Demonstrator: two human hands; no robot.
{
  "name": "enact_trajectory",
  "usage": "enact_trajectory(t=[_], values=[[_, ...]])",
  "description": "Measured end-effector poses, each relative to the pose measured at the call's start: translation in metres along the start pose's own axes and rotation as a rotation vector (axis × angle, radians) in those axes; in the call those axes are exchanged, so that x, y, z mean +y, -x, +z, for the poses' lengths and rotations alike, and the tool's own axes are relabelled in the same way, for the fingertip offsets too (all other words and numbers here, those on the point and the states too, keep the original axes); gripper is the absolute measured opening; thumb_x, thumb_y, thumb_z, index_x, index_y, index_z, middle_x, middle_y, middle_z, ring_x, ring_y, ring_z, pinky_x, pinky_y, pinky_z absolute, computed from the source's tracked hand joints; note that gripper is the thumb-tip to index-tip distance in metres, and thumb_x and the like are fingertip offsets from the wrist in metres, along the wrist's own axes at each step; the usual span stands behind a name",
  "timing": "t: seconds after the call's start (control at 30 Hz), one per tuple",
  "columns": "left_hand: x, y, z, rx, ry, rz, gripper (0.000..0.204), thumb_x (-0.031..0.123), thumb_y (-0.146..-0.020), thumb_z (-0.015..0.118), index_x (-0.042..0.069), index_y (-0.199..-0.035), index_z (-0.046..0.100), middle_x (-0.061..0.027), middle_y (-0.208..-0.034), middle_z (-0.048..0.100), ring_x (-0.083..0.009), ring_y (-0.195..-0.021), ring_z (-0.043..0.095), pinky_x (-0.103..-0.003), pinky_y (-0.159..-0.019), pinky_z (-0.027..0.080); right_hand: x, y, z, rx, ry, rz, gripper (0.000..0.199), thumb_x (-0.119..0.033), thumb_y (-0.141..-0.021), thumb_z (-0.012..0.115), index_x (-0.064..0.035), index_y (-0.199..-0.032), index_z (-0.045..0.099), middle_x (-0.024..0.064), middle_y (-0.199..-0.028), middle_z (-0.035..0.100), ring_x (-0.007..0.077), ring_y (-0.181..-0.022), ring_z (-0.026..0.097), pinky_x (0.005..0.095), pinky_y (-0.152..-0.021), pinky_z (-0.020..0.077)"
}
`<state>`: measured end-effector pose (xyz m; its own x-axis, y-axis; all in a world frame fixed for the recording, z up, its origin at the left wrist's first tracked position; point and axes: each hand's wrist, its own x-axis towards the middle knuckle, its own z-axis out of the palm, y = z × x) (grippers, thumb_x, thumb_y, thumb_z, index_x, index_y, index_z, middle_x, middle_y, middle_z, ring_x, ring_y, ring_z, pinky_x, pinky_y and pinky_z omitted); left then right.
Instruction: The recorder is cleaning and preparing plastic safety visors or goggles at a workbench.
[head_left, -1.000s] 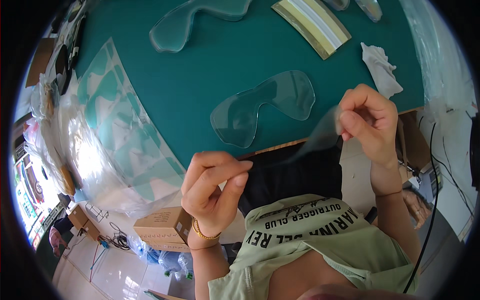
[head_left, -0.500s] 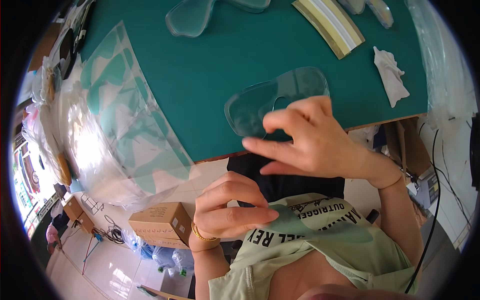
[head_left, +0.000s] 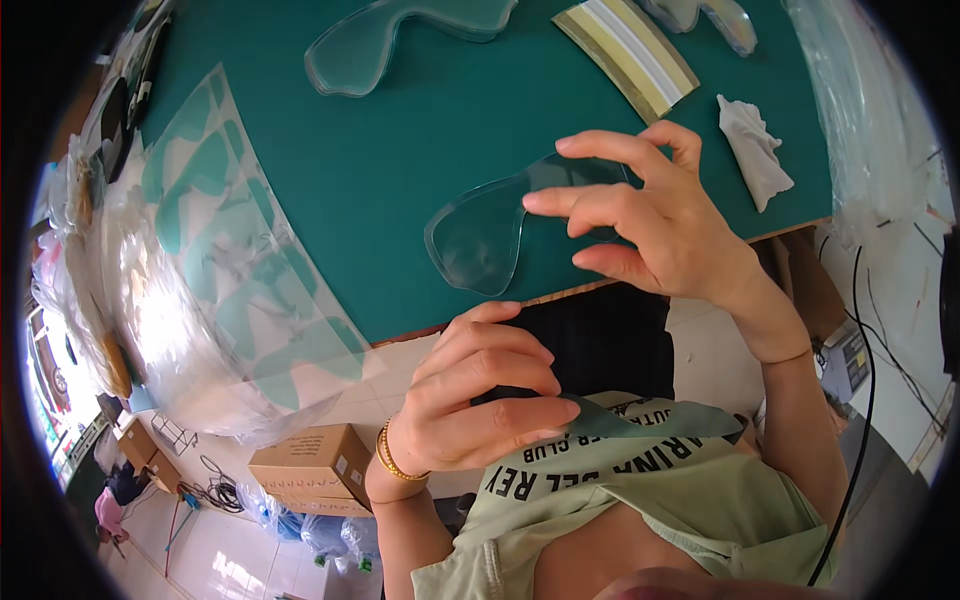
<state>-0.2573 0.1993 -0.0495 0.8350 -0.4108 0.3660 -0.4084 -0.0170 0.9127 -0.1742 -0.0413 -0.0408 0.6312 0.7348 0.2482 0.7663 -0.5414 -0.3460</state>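
Observation:
A clear goggle-shaped lens [head_left: 478,238] lies near the front edge of the green mat [head_left: 400,170]. My right hand [head_left: 672,230] hovers over the lens's right half, fingers spread and pointing left, holding nothing. Whether the fingertips touch the lens I cannot tell. My left hand [head_left: 478,405] is below the table edge, close to my chest. It pinches a thin, translucent grey film [head_left: 650,420] that trails to the right across my shirt.
Another clear lens [head_left: 400,35] lies at the mat's far side, with a striped strip [head_left: 625,55] and a crumpled white tissue [head_left: 755,150] to the right. Shiny plastic sheets [head_left: 230,270] overhang the left edge. A cardboard box [head_left: 310,465] stands on the floor; cables [head_left: 865,330] hang at right.
The film went from my right hand into my left. My right hand swung from the table's right edge leftward over the lens and opened. My left hand stayed low.

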Motion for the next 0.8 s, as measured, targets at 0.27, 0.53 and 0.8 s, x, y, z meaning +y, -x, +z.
enact_trajectory(t=[0.27, 0.53, 0.8], values=[[-0.001, 0.003, 0.0, 0.009, 0.009, -0.038, 0.023, 0.035, -0.084, 0.073, 0.012, -0.08, 0.076, -0.0018, -0.08, 0.066, -0.024, -0.081, 0.064, -0.049, -0.092, 0.05, 0.011, 0.004, -0.002, 0.21, 0.131, 0.232, 0.019, -0.025, -0.093, 0.064, -0.0101, -0.105, 0.066, 0.0027, -0.116, 0.068, 0.0241, -0.113, 0.055, 0.0395, -0.098, 0.0318], [-0.001, 0.008, 0.003, -0.021, 0.063, 0.01, 0.02, 0.031, -0.081, 0.076, 0.011, -0.081, 0.075, -0.0027, -0.082, 0.066, -0.0244, -0.079, 0.063, -0.047, -0.084, 0.054, -0.024, -0.006, 0.014, 0.064, 0.044, 0.042, 0.041, -0.038, -0.078, 0.075, -0.0292, -0.118, 0.072, 0.0008, -0.101, 0.049, 0.0213, -0.092, 0.042, 0.0376, -0.082, 0.0295], [-0.001, 0.012, 0.004, -0.007, 0.074, 0.04, 0.02, 0.029, -0.081, 0.076, 0.009, -0.082, 0.075, -0.0039, -0.082, 0.065, -0.0247, -0.079, 0.063, -0.043, -0.075, 0.056, -0.024, 0.001, 0.013, 0.012, -0.241, -0.139, 0.032, -0.024, -0.072, 0.08, -0.0246, -0.104, 0.075, -0.0041, -0.099, 0.055, 0.0214, -0.091, 0.044, 0.0415, -0.081, 0.0312]])
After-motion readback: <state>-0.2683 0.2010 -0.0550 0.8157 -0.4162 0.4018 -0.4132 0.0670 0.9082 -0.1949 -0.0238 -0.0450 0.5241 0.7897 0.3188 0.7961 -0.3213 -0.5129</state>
